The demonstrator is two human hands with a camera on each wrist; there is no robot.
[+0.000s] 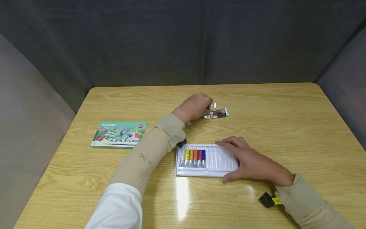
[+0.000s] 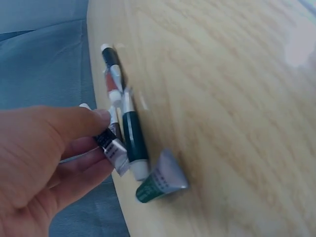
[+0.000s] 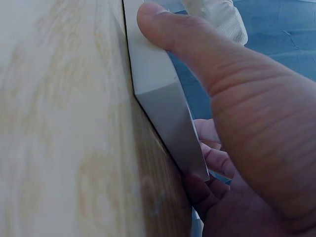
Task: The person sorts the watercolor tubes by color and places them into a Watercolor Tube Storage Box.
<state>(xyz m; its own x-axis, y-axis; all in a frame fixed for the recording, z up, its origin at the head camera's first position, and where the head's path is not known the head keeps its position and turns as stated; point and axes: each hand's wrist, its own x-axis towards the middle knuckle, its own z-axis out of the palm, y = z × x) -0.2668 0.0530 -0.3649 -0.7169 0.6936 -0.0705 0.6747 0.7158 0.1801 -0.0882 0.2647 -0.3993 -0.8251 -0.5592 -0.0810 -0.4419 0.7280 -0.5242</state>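
Over the far middle of the table, my left hand (image 1: 195, 107) pinches a small dark-labelled paint tube (image 2: 109, 144) between thumb and fingers. Beside it in the left wrist view lie a dark green paint tube (image 2: 134, 133) and a second green one (image 2: 149, 192). A brown paint tube (image 1: 218, 111) and a black one (image 1: 219, 116) are just right of that hand. My right hand (image 1: 253, 163) grips the right end of a white plastic tray (image 1: 204, 173), thumb on the near side, fingers on the far side. Several coloured tubes (image 1: 195, 156) fill the tray's left slots.
A green illustrated paint box (image 1: 120, 135) lies flat at the left, near my left forearm. Dark cloth (image 1: 200, 44) hangs behind the table's far edge. A black wrist device (image 1: 267, 200) sits below my right sleeve.
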